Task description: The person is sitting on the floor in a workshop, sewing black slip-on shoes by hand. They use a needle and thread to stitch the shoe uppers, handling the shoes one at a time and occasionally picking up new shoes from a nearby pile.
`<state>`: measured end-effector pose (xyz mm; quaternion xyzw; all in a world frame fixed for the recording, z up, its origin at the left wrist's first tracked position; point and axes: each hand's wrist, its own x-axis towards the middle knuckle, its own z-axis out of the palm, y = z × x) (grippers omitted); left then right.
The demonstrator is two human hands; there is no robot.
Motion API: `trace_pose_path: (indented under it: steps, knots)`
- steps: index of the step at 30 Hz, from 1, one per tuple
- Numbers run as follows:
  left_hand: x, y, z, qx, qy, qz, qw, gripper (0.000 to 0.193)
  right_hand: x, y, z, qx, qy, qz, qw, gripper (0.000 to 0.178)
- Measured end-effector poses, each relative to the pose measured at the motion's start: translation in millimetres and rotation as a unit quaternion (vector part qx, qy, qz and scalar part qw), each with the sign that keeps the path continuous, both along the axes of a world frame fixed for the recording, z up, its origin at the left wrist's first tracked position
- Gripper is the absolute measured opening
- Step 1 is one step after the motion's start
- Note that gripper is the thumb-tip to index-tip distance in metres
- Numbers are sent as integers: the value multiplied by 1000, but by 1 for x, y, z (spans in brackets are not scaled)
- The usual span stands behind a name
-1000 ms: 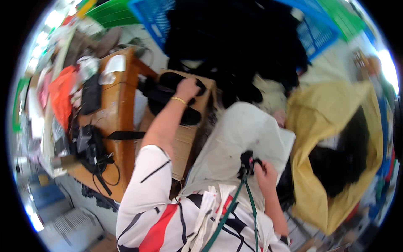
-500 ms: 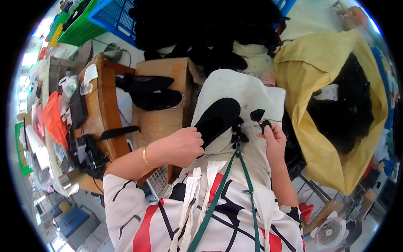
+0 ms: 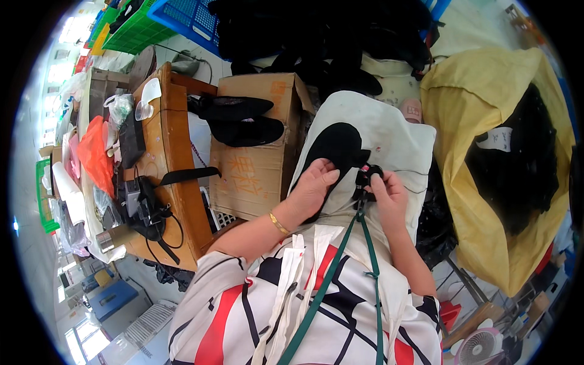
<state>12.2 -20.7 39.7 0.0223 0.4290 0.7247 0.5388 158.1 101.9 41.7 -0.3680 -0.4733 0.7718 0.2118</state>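
My left hand [image 3: 312,187] holds a flat black sole-shaped piece [image 3: 336,145] against the white cloth [image 3: 389,131] over my lap. Right beside it, my right hand [image 3: 385,192] pinches a small black tool [image 3: 368,176] hanging on a green strap [image 3: 340,261] from my neck. The tool's tip touches the lower edge of the black piece. A gold bracelet [image 3: 279,224] circles my left wrist.
A cardboard box [image 3: 255,164] to my left carries more black pieces [image 3: 240,118]. A wooden bench [image 3: 173,182] beyond it holds a black stapler-like tool, an orange bag and clutter. A yellow sack [image 3: 486,182] of black material stands on the right. Blue and green crates [image 3: 182,18] sit at the top.
My left hand took a black piece from the cardboard box and brought it onto the white cloth on my lap. My right hand stayed on the small black tool.
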Motion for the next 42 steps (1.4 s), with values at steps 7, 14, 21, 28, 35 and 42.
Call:
trace_pose_path:
  steps: [7, 14, 21, 28, 35, 42]
  knots:
    - [19, 5, -9, -110, -54, 84, 989, 18, -29, -15, -9, 371, -43, 208, 904, 11]
    - [11, 17, 3, -134, -127, 199, 963, 13, -26, 2, -1, 206, -69, 137, 966, 12]
    - [10, 23, -3, -163, -92, 188, 964, 11, -41, 16, 19, 183, -174, 198, 947, 10]
    - [13, 26, -1, -155, -84, 186, 967, 9, -40, 16, 14, 273, -169, 202, 925, 11]
    - [13, 25, 1, -157, -80, 178, 968, 9, -39, 19, 16, 263, -171, 210, 926, 13]
    - [20, 24, 1, -149, -40, 152, 976, 15, -41, 28, 15, 158, -192, 244, 937, 12]
